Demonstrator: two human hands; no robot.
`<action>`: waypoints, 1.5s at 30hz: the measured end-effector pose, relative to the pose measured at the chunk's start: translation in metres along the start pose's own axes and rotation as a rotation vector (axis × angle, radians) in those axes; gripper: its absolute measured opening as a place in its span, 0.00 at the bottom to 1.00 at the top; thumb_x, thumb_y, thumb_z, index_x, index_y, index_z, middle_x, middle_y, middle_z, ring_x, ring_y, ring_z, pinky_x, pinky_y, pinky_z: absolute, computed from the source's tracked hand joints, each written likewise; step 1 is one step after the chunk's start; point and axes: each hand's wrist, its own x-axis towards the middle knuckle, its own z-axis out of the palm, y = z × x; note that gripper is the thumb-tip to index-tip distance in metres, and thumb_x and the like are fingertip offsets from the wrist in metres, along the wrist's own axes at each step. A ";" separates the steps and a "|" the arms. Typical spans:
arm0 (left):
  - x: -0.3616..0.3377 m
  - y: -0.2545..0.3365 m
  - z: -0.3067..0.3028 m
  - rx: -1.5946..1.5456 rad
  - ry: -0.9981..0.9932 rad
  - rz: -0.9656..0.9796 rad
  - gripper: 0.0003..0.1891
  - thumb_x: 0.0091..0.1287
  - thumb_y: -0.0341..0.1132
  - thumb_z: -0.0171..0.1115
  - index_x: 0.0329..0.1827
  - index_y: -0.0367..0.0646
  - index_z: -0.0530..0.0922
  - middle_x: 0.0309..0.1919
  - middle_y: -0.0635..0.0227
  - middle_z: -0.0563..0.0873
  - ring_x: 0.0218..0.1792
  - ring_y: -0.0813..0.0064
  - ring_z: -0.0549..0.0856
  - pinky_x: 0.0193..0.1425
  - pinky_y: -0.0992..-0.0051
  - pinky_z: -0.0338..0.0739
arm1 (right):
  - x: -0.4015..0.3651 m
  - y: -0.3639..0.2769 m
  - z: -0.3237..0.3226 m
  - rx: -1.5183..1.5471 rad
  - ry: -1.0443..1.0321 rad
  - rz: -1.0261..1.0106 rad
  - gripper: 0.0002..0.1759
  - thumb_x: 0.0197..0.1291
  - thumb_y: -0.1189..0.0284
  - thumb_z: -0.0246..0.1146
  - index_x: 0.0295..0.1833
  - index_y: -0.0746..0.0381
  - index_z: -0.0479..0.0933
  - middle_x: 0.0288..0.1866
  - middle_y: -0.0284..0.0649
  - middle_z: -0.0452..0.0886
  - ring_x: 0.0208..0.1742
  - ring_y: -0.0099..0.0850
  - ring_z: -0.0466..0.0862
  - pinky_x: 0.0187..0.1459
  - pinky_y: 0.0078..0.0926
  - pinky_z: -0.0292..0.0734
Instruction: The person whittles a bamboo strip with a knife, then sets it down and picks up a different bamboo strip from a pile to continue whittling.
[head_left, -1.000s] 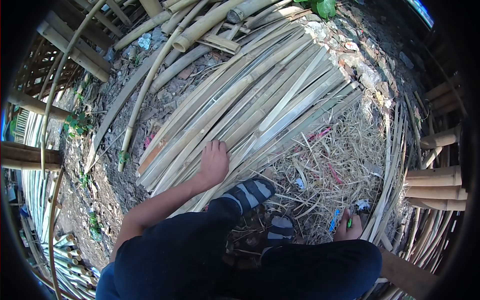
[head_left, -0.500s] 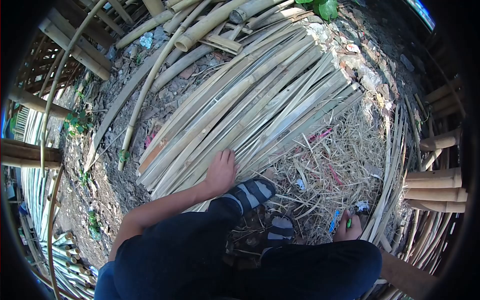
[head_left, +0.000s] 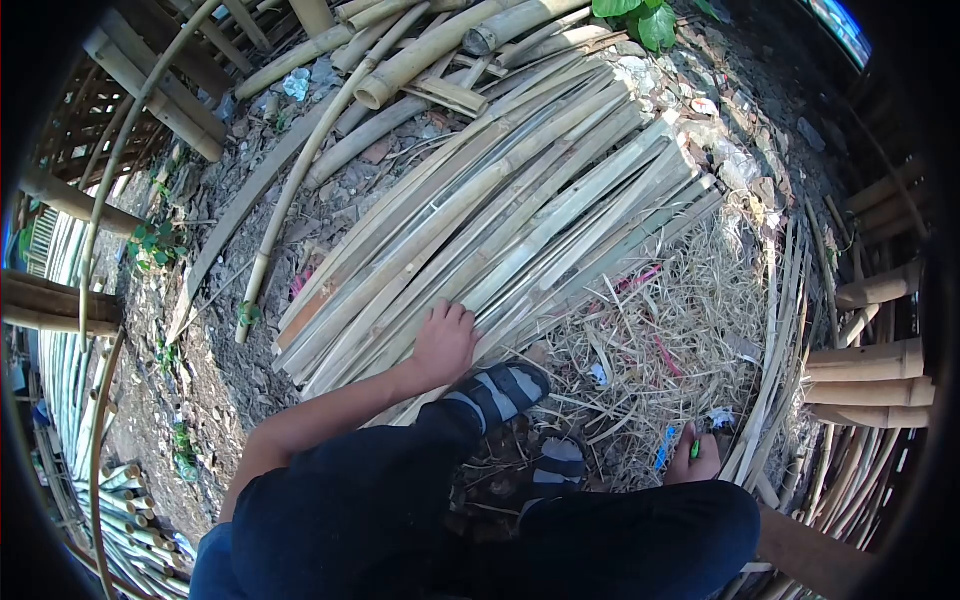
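Note:
A pile of split bamboo strips (head_left: pixel 500 225) lies slantwise on the ground in front of me. My left hand (head_left: pixel 446 343) is at its near edge, fingers bent over a pale bamboo strip (head_left: pixel 560 225); the fingertips' exact hold is partly hidden. Low on the right, my right hand (head_left: pixel 697 460) is closed around a small bright-green object (head_left: pixel 696 449), possibly a handle; most of it is covered by the fingers. A narrow blue item (head_left: pixel 664 447) shows just left of that hand. My sandalled foot (head_left: pixel 500 395) is beside the strips.
Thin bamboo shavings (head_left: pixel 660 330) cover the ground right of the pile. Long narrow strips (head_left: pixel 780 350) lie along the right. Thick bamboo poles (head_left: pixel 420 60) are stacked at the back, and bamboo posts (head_left: pixel 865 375) stand at right. More cut poles (head_left: pixel 120 515) lie lower left.
Some strips near the middle and far end of the pile have shifted, with a broader pale face now showing. My left hand's fingers have moved slightly; my right hand stays nearly in place.

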 end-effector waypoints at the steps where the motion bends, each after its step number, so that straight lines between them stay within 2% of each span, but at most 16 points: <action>1: 0.004 -0.002 -0.007 0.030 -0.059 -0.010 0.16 0.70 0.38 0.60 0.53 0.36 0.77 0.49 0.56 0.79 0.51 0.54 0.75 0.56 0.56 0.70 | -0.001 0.002 -0.001 -0.017 -0.001 0.004 0.18 0.66 0.75 0.66 0.25 0.67 0.69 0.21 0.46 0.69 0.20 0.41 0.69 0.26 0.38 0.62; 2: 0.010 -0.006 -0.011 0.026 -0.057 -0.012 0.16 0.70 0.38 0.60 0.53 0.36 0.77 0.49 0.56 0.79 0.51 0.54 0.75 0.56 0.56 0.70 | -0.001 0.003 -0.002 -0.034 -0.002 0.006 0.18 0.66 0.75 0.66 0.25 0.67 0.69 0.21 0.46 0.69 0.20 0.41 0.69 0.26 0.38 0.62; 4: 0.024 -0.024 -0.022 -0.002 0.235 -0.085 0.15 0.70 0.37 0.59 0.54 0.36 0.77 0.50 0.55 0.79 0.51 0.54 0.76 0.55 0.54 0.70 | -0.002 0.006 -0.003 -0.041 -0.006 0.023 0.18 0.66 0.75 0.66 0.25 0.67 0.69 0.21 0.46 0.69 0.20 0.41 0.69 0.26 0.38 0.62; 8: 0.057 -0.100 -0.040 0.094 0.479 -0.374 0.18 0.70 0.39 0.59 0.56 0.36 0.78 0.53 0.51 0.79 0.54 0.49 0.76 0.58 0.51 0.71 | -0.001 -0.001 -0.002 -0.024 0.004 0.028 0.18 0.66 0.74 0.66 0.25 0.67 0.69 0.21 0.46 0.69 0.20 0.40 0.68 0.25 0.38 0.62; 9: 0.063 -0.125 -0.043 0.087 0.441 -0.486 0.19 0.71 0.42 0.58 0.57 0.36 0.77 0.55 0.51 0.79 0.56 0.48 0.76 0.60 0.51 0.71 | 0.001 0.005 -0.001 -0.097 0.024 -0.085 0.23 0.73 0.64 0.62 0.26 0.66 0.72 0.17 0.39 0.73 0.18 0.26 0.73 0.23 0.29 0.66; 11: 0.070 -0.168 -0.052 0.083 0.409 -0.606 0.21 0.72 0.44 0.57 0.59 0.36 0.77 0.56 0.50 0.78 0.59 0.47 0.75 0.62 0.51 0.71 | -0.001 0.005 -0.001 -0.056 0.010 -0.047 0.20 0.71 0.68 0.64 0.26 0.66 0.71 0.19 0.43 0.71 0.19 0.32 0.70 0.24 0.32 0.64; 13: 0.071 -0.200 -0.060 0.016 0.192 -0.742 0.25 0.75 0.50 0.52 0.62 0.37 0.76 0.61 0.49 0.77 0.64 0.47 0.73 0.67 0.49 0.69 | -0.001 -0.007 -0.006 -0.039 -0.023 0.037 0.19 0.69 0.72 0.64 0.26 0.67 0.69 0.22 0.46 0.69 0.20 0.37 0.67 0.25 0.36 0.62; 16: 0.066 -0.232 -0.057 -0.109 0.014 -0.637 0.29 0.76 0.56 0.46 0.62 0.39 0.77 0.63 0.49 0.76 0.68 0.48 0.71 0.71 0.47 0.66 | -0.001 -0.002 -0.005 -0.080 -0.035 0.005 0.19 0.69 0.72 0.64 0.26 0.67 0.69 0.21 0.45 0.68 0.20 0.36 0.67 0.25 0.35 0.62; 18: 0.067 -0.238 -0.050 -0.093 0.005 -0.650 0.30 0.76 0.58 0.44 0.62 0.40 0.77 0.63 0.50 0.77 0.69 0.49 0.72 0.72 0.46 0.64 | 0.000 -0.002 -0.005 -0.076 -0.050 0.043 0.19 0.69 0.71 0.64 0.26 0.68 0.69 0.21 0.45 0.68 0.20 0.35 0.66 0.25 0.36 0.62; 20: 0.070 -0.243 -0.047 -0.079 -0.006 -0.660 0.32 0.76 0.60 0.42 0.62 0.40 0.77 0.63 0.51 0.77 0.69 0.49 0.72 0.72 0.45 0.62 | 0.001 -0.002 -0.005 -0.133 -0.049 -0.010 0.23 0.73 0.62 0.62 0.26 0.66 0.71 0.17 0.40 0.72 0.18 0.27 0.70 0.24 0.30 0.64; 24: 0.073 -0.231 -0.054 -0.154 -0.077 -0.671 0.33 0.76 0.61 0.40 0.64 0.42 0.75 0.63 0.50 0.76 0.68 0.47 0.72 0.74 0.44 0.59 | 0.000 0.004 -0.003 -0.144 -0.028 -0.067 0.23 0.73 0.62 0.62 0.26 0.66 0.71 0.18 0.41 0.72 0.18 0.28 0.70 0.24 0.30 0.64; 26: 0.066 -0.210 -0.062 -0.159 -0.084 -0.630 0.33 0.76 0.61 0.40 0.65 0.41 0.74 0.63 0.50 0.76 0.68 0.46 0.73 0.73 0.43 0.59 | 0.000 0.004 -0.001 -0.090 -0.023 -0.022 0.21 0.69 0.71 0.64 0.25 0.68 0.68 0.21 0.46 0.67 0.20 0.38 0.65 0.26 0.38 0.61; 33: 0.061 -0.179 -0.059 0.043 0.085 -0.569 0.33 0.75 0.62 0.44 0.60 0.39 0.77 0.56 0.44 0.79 0.65 0.44 0.74 0.69 0.44 0.62 | 0.001 -0.001 -0.005 -0.108 -0.022 -0.045 0.18 0.68 0.72 0.65 0.26 0.68 0.70 0.23 0.47 0.69 0.21 0.43 0.69 0.27 0.40 0.62; 35: 0.070 -0.189 -0.059 -0.080 0.062 -0.742 0.36 0.75 0.64 0.41 0.59 0.36 0.78 0.59 0.43 0.79 0.66 0.45 0.75 0.71 0.42 0.59 | 0.002 0.004 -0.008 -0.117 -0.034 -0.111 0.16 0.66 0.74 0.66 0.27 0.68 0.71 0.24 0.49 0.71 0.24 0.47 0.73 0.28 0.41 0.66; 38: 0.078 -0.198 -0.064 -0.185 -0.094 -0.780 0.41 0.75 0.66 0.36 0.58 0.33 0.79 0.62 0.41 0.79 0.67 0.44 0.75 0.73 0.45 0.59 | 0.001 -0.002 -0.012 -0.183 -0.025 -0.140 0.14 0.65 0.75 0.67 0.28 0.67 0.73 0.25 0.50 0.73 0.26 0.50 0.75 0.30 0.42 0.68; 45: 0.082 -0.224 -0.041 -0.305 -0.138 -0.713 0.47 0.74 0.71 0.28 0.61 0.32 0.78 0.61 0.38 0.80 0.67 0.41 0.75 0.74 0.53 0.64 | 0.003 -0.021 -0.016 -0.174 0.006 -0.160 0.14 0.64 0.74 0.67 0.28 0.67 0.73 0.26 0.50 0.73 0.25 0.50 0.75 0.29 0.42 0.68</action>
